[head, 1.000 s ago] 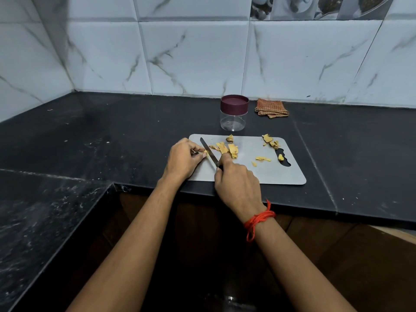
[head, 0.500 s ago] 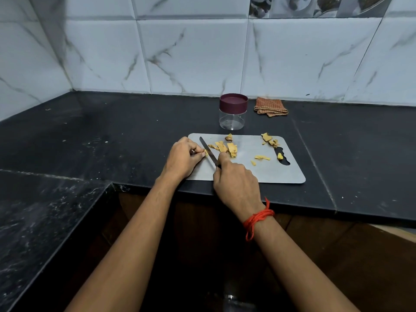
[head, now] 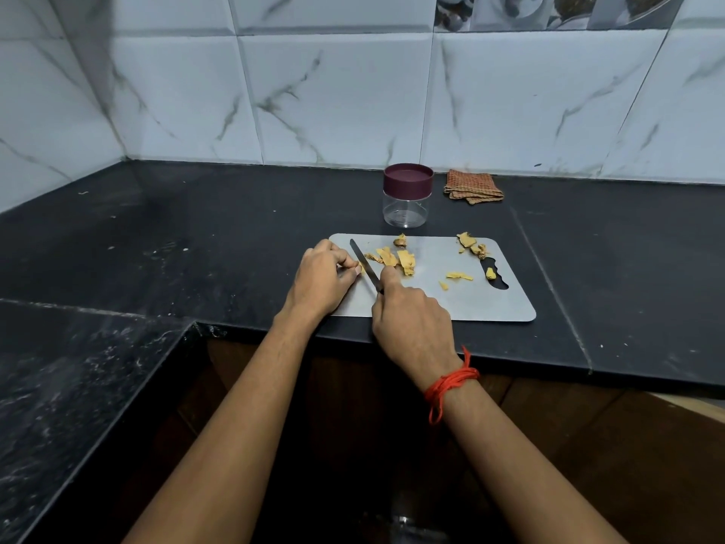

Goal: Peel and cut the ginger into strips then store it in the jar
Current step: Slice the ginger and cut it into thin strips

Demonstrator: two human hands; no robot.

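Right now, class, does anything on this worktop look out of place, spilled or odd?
One small thing: a bit of ginger lies in the handle slot of the cutting board, at its right end, apart from the main pile by the knife. Other scraps lie scattered on the board. Nothing is spilled or damaged.

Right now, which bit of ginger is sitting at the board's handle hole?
The small yellow ginger chunk at the cutting board's right end, resting on the edge of the dark handle slot. Every other piece lies on solid board.
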